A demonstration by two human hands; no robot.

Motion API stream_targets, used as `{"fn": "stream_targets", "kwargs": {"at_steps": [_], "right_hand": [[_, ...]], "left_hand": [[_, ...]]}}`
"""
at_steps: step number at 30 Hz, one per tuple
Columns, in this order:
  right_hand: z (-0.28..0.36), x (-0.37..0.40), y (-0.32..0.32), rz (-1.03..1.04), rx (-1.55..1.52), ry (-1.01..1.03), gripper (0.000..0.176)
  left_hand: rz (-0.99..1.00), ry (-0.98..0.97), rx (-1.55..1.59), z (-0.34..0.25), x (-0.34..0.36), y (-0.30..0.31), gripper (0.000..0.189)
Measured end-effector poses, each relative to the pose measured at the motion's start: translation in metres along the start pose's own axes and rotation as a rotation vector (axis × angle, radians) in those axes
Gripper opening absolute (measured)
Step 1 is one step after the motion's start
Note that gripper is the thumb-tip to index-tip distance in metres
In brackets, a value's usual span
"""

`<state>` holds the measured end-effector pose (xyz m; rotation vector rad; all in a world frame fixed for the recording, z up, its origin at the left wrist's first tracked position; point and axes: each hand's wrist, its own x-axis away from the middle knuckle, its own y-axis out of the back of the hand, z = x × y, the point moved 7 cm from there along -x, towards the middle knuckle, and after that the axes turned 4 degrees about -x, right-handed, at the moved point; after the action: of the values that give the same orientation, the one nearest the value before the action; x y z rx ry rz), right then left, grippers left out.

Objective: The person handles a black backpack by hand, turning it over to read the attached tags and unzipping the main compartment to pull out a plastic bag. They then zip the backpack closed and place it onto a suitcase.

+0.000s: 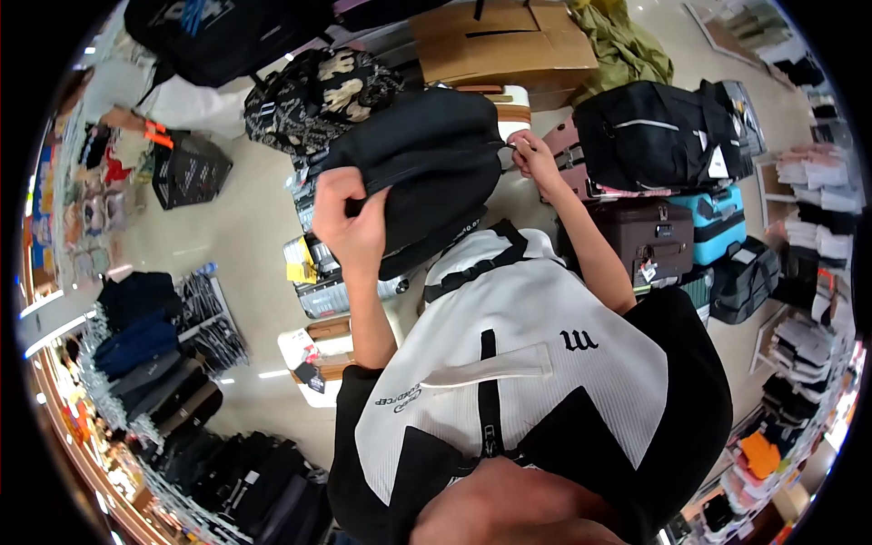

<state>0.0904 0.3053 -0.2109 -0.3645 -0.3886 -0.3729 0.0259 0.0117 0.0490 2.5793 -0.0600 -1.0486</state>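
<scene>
A black soft bag [418, 136] lies in front of my body, on top of silver luggage [345, 298]. At its left end my left hand [350, 213] is closed, fingers and thumb pinching the black fabric. My right hand [534, 162] is at the bag's right end, its fingers closed on a small dark part at the edge, perhaps a zipper end or strap; the exact part is too small to tell. A fold or seam runs across the bag between both hands.
Around me stand a patterned backpack [318, 100], a cardboard box [504, 45], a black duffel bag [654, 136], a dark suitcase [636, 236] and a turquoise suitcase [718, 222]. A black basket [191, 171] is on the left floor. Clothes racks line both sides.
</scene>
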Motion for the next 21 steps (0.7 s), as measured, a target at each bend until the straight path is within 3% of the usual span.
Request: {"fn": "stream_targets", "kwargs": {"at_steps": [4, 10, 13, 15, 17, 18, 21], "right_hand": [[-0.067, -0.006, 0.096, -0.197, -0.048, -0.038, 0.015], [-0.11, 0.049, 0.161, -0.218, -0.384, -0.032, 0.011], [-0.13, 0.098, 0.181, -0.374, -0.462, -0.012, 0.015], [-0.12, 0.142, 0.189, -0.519, -0.389, -0.017, 0.033], [-0.126, 0.164, 0.203, -0.593, -0.103, 0.267, 0.05], [-0.125, 0.182, 0.202, -0.64, -0.02, 0.307, 0.059], [-0.097, 0.231, 0.183, -0.802, 0.102, 0.294, 0.088]], "left_hand": [[0.047, 0.05, 0.164, -0.007, -0.009, -0.02, 0.04], [0.225, -0.164, 0.398, -0.069, -0.021, -0.101, 0.041], [0.315, -0.187, 0.516, -0.083, -0.028, -0.137, 0.041], [0.401, -0.191, 0.666, -0.091, -0.038, -0.163, 0.042], [0.414, -0.099, 0.787, -0.102, -0.044, -0.192, 0.046], [0.444, -0.116, 0.832, -0.109, -0.042, -0.206, 0.047], [0.56, -0.111, 0.956, -0.138, -0.029, -0.247, 0.048]]}}
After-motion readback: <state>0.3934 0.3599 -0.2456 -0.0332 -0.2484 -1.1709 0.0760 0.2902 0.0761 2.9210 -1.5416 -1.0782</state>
